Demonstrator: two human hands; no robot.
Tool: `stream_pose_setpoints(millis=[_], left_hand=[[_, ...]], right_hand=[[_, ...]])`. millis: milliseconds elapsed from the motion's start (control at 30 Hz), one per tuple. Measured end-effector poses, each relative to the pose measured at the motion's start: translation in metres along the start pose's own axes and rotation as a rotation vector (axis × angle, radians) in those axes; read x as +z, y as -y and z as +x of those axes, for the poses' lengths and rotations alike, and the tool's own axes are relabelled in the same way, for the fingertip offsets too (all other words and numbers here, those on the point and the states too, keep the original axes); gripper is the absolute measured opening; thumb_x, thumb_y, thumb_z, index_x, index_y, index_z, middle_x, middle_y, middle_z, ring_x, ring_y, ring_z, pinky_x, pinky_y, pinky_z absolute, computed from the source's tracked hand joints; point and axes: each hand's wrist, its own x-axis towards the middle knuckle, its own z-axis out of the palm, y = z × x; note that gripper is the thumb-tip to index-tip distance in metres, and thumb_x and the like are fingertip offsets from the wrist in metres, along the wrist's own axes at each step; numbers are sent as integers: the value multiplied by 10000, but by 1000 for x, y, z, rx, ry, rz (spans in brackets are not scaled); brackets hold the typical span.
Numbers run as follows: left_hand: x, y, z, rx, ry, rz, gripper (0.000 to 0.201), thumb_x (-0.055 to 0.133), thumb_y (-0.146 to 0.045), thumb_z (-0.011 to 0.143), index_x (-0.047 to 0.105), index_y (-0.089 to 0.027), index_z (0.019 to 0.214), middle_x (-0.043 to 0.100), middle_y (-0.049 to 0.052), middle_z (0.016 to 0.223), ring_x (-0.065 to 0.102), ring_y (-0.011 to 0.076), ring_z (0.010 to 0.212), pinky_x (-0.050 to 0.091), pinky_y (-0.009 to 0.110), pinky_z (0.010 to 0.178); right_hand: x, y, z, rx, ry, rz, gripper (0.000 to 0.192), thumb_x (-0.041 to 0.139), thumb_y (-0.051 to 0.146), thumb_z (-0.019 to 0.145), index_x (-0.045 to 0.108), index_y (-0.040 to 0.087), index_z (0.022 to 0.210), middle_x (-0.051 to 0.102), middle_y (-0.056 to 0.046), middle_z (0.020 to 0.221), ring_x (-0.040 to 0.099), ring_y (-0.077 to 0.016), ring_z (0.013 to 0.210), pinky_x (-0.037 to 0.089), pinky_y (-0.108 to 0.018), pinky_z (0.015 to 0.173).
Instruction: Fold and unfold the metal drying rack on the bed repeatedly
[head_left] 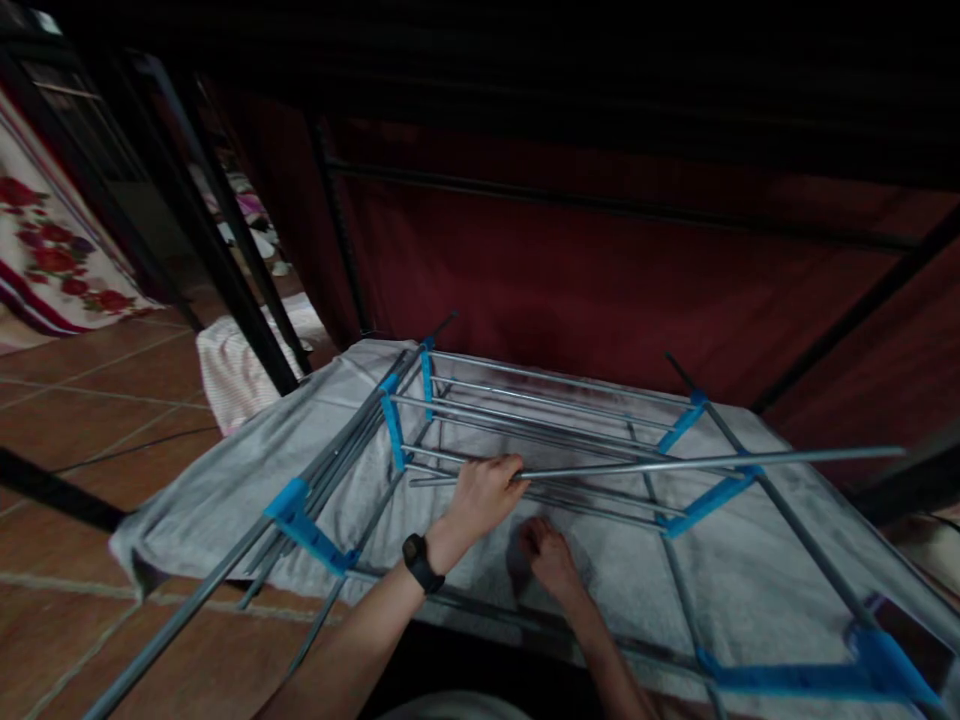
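My left hand (484, 492), with a dark watch on its wrist, is wrapped round a loose grey metal rod (697, 463). That rod runs sideways across a partly built rack of thin metal tubes (540, 408) with blue plastic connectors (394, 422). Just below and to the right, my right hand (551, 555) is low over the grey cloth with its fingers curled in. Whatever lies inside those fingers, if anything, is hidden. Several more loose rods (341, 460) lie bundled along the rack's left side.
Under the rack is a grey cloth (600, 585) over a low surface. Dark metal posts (202, 230) and a dark red panel (525, 280) stand behind. A flowered cloth (60, 240) hangs at left above the tiled floor (97, 400). A dark flat object (911, 635) lies at right.
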Motion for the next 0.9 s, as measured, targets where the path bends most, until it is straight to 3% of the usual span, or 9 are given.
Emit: stream_pose_setpoints(millis=[233, 433, 633, 900], left_hand=[[6, 29, -20, -60, 56, 33, 164, 513, -332, 925, 621, -220, 872, 711, 56, 850, 675, 211, 830, 381, 294, 643], [20, 41, -37, 2, 131, 44, 124, 509, -264, 912, 615, -213, 872, 711, 51, 878, 673, 202, 853, 394, 290, 670], [30, 54, -48, -11, 127, 39, 112, 514, -248, 898, 618, -215, 873, 705, 43, 856, 667, 188, 844, 394, 274, 656], [29, 72, -57, 4, 127, 21, 121, 520, -237, 878, 634, -206, 849, 683, 30, 824, 658, 175, 810, 408, 257, 652]], right_hand=[[10, -8, -5, -20, -36, -37, 188, 443, 156, 874, 614, 191, 944, 674, -103, 987, 631, -238, 970, 438, -328, 893], [10, -6, -9, 3, -79, -83, 180, 451, 212, 883, 608, 205, 970, 674, -117, 1014, 625, -262, 1001, 435, -355, 907], [0, -3, -8, -9, -19, 25, 148, 441, 231, 864, 589, 235, 869, 670, -69, 905, 632, -234, 877, 465, -355, 841], [-2, -3, -7, -3, -47, 192, 188, 456, 338, 837, 615, 240, 815, 668, -48, 831, 636, -226, 818, 489, -360, 803]])
